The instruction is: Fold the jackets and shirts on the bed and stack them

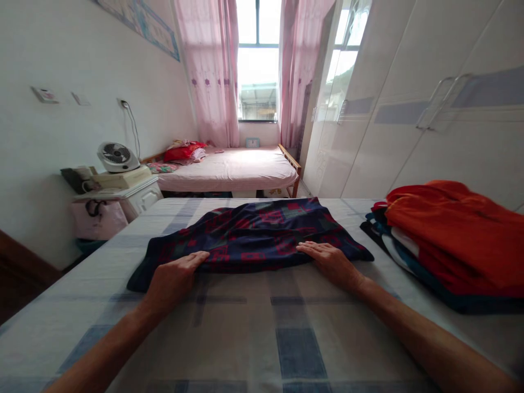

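Observation:
A folded dark navy garment (pixel 249 237) with red and green patterned patches lies spread across the bed in front of me; its exact kind does not show. My left hand (pixel 174 278) rests on its near left edge, fingers stretched out and pointing inward, the thumb not clearly visible. Over the near right part lies my right hand (pixel 329 262), its fingers flat and extended on the fabric. Slight wrinkles run through the cloth between both hands. To the right sits a stack of folded clothes (pixel 458 234), an orange piece on top and darker ones beneath.
The bed's checked sheet (pixel 229 338) spreads under everything. Beyond stands a second bed (pixel 245 169) with a red bundle (pixel 184 152). A white fan (pixel 118 156) tops the bedside cabinet (pixel 141 196) at left. A white wardrobe (pixel 393 147) lines the right.

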Motion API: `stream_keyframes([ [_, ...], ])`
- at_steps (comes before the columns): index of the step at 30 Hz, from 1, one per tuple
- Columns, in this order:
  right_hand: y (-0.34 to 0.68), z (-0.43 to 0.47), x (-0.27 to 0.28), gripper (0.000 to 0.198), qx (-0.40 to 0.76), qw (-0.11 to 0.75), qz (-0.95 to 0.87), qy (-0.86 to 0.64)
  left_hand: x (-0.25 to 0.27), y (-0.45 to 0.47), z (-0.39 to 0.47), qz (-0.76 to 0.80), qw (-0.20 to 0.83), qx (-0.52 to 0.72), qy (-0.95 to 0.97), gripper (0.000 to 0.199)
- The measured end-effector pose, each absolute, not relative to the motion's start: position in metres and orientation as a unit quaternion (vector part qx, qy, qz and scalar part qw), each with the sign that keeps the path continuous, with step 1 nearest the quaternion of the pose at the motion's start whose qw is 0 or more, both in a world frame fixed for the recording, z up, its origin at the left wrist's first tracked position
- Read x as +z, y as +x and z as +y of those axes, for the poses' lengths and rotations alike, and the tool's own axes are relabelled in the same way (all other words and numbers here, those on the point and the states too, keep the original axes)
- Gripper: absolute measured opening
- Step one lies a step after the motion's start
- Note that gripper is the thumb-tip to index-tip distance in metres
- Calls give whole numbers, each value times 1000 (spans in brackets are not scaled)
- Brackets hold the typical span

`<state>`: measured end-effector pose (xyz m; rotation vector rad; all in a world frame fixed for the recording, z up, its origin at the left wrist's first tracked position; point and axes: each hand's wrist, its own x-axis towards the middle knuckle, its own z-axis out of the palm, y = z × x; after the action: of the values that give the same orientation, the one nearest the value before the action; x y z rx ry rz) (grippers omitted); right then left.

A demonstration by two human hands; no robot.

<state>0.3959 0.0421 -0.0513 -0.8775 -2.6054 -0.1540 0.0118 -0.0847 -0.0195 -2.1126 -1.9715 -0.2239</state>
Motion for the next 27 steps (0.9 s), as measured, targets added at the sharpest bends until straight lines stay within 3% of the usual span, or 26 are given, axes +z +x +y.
stream_keyframes([
  [6,415,-9,-25,46,-79,217,-932,-279,-7,0,-135,-543,221,-106,-803,54],
  [13,438,-87,-57,52,-89,150,-946,-273,-56,-1,-207,-434,303,-80,-845,50],
  [18,466,-83,-71,62,-135,160,-909,-360,-69,-17,-215,-463,316,-65,-826,54],
  [23,510,-64,-63,53,-204,129,-863,-443,-66,-44,-218,-509,319,-56,-797,53],
  [27,522,-79,-57,53,-243,125,-845,-459,-64,-44,-231,-573,266,-52,-773,56],
])
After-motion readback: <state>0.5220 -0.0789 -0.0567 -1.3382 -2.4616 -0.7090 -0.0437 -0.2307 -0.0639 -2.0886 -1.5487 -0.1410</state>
